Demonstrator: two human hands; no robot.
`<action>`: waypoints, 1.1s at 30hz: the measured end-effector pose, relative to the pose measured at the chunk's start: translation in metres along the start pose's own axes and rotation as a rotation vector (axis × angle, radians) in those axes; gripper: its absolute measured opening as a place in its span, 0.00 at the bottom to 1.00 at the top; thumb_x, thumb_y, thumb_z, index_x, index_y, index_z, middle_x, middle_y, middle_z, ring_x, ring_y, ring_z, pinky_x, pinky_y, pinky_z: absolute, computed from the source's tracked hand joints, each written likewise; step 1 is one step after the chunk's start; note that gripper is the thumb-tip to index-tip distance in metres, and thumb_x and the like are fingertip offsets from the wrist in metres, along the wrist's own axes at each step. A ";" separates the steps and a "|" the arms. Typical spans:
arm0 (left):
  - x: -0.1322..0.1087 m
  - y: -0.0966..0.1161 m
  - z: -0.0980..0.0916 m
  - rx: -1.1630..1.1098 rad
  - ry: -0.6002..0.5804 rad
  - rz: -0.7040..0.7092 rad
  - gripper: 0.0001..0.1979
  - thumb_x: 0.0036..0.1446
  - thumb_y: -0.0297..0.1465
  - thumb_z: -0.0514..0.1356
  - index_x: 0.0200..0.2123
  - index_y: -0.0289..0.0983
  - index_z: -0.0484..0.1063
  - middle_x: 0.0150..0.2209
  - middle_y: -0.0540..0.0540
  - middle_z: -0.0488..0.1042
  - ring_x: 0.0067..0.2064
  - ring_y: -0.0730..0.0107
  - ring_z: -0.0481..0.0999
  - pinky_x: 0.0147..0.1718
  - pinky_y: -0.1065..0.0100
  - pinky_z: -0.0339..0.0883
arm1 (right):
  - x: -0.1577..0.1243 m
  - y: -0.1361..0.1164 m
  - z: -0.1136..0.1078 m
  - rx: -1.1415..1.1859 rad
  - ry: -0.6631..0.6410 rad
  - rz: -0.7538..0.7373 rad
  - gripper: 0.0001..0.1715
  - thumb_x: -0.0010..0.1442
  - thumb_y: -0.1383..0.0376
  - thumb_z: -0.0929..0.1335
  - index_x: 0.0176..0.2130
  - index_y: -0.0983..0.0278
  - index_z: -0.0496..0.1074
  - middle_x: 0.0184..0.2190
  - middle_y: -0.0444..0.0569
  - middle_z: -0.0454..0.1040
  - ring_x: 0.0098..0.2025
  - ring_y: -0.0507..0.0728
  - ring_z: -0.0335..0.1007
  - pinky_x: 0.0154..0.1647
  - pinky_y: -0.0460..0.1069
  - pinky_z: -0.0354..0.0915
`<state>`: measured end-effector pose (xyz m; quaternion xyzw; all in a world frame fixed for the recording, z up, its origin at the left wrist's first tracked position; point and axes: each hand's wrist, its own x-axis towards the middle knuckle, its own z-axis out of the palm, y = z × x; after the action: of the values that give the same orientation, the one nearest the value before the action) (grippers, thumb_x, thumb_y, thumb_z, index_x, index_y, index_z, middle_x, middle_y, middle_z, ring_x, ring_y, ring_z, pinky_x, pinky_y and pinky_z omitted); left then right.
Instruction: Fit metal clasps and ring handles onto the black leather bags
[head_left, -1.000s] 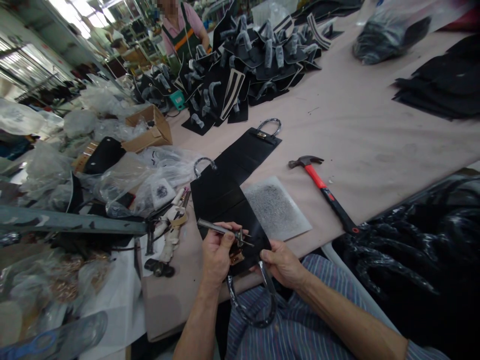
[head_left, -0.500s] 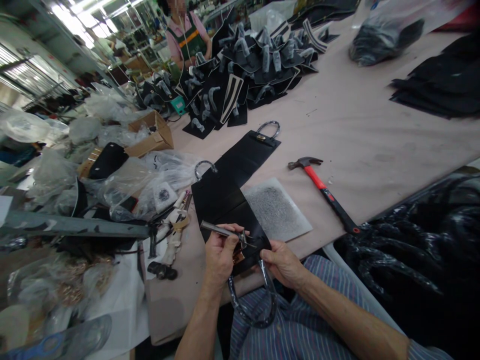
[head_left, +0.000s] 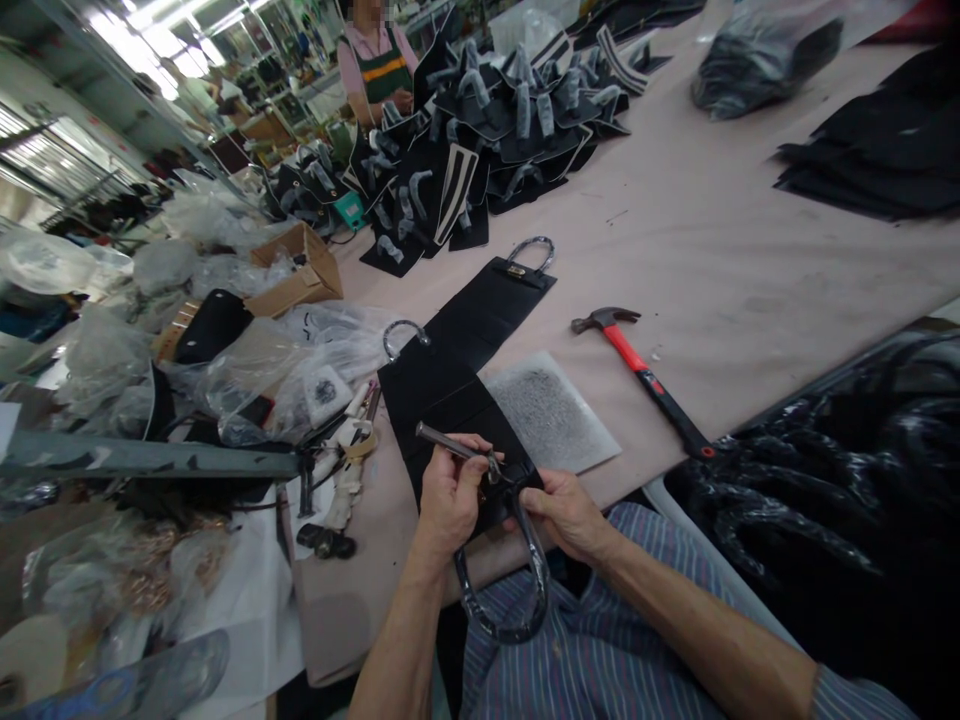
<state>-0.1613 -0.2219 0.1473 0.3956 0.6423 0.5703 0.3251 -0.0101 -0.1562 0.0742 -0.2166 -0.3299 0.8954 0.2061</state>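
Observation:
My left hand [head_left: 452, 500] is closed around a slim metal rod tool [head_left: 446, 440], its end pointing up and to the left. Small metal parts at the rod's lower end are too small to name. Under it lies a black bag panel [head_left: 439, 405], whose near edge is pinched by my right hand [head_left: 568, 512] beside the handle. That plastic-wrapped handle [head_left: 538, 595] loops down over my lap. Another handle [head_left: 405, 328] stands at the panel's far end. Beyond lies a second black panel [head_left: 487, 310] with a metal clasp.
A claw hammer [head_left: 649, 385] lies on the right, near a speckled white pad [head_left: 551, 410]. Black bag pieces [head_left: 480, 130] pile up at the back, where a person [head_left: 375, 65] stands. Plastic bags, a cardboard box [head_left: 307, 268] and a metal bar [head_left: 150, 455] crowd the left.
The rod in my left hand has swung and shifted slightly right, its far end a little higher. My right hand keeps hold of the panel's edge. The whole view has tilted slightly.

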 end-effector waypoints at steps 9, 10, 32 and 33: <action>0.000 0.008 0.006 0.200 -0.003 0.099 0.06 0.66 0.33 0.57 0.44 0.38 0.66 0.42 0.46 0.74 0.41 0.67 0.83 0.42 0.66 0.76 | 0.001 -0.004 -0.001 0.011 -0.058 -0.007 0.29 0.48 0.47 0.80 0.31 0.68 0.75 0.24 0.50 0.75 0.25 0.53 0.71 0.27 0.45 0.69; 0.000 0.008 0.007 0.226 -0.005 0.109 0.06 0.66 0.32 0.57 0.44 0.38 0.67 0.42 0.46 0.74 0.41 0.67 0.83 0.42 0.66 0.76 | 0.002 -0.004 -0.002 0.016 -0.061 -0.007 0.29 0.48 0.46 0.80 0.31 0.68 0.75 0.24 0.50 0.75 0.24 0.53 0.71 0.27 0.45 0.69; 0.021 -0.025 0.016 0.349 -0.040 0.106 0.06 0.65 0.31 0.56 0.45 0.38 0.65 0.38 0.46 0.75 0.38 0.66 0.80 0.40 0.63 0.73 | 0.009 -0.027 0.018 0.056 0.333 0.238 0.21 0.45 0.64 0.78 0.37 0.67 0.70 0.24 0.46 0.75 0.23 0.54 0.73 0.23 0.45 0.70; 0.021 -0.027 0.016 0.347 -0.042 0.105 0.06 0.65 0.31 0.55 0.45 0.39 0.65 0.38 0.46 0.75 0.38 0.66 0.80 0.40 0.63 0.73 | 0.009 -0.028 0.021 0.068 0.370 0.249 0.18 0.46 0.66 0.77 0.37 0.67 0.71 0.24 0.47 0.75 0.23 0.54 0.73 0.22 0.45 0.70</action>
<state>-0.1612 -0.1969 0.1192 0.4905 0.7027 0.4587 0.2350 -0.0220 -0.1429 0.1056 -0.4094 -0.2268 0.8695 0.1580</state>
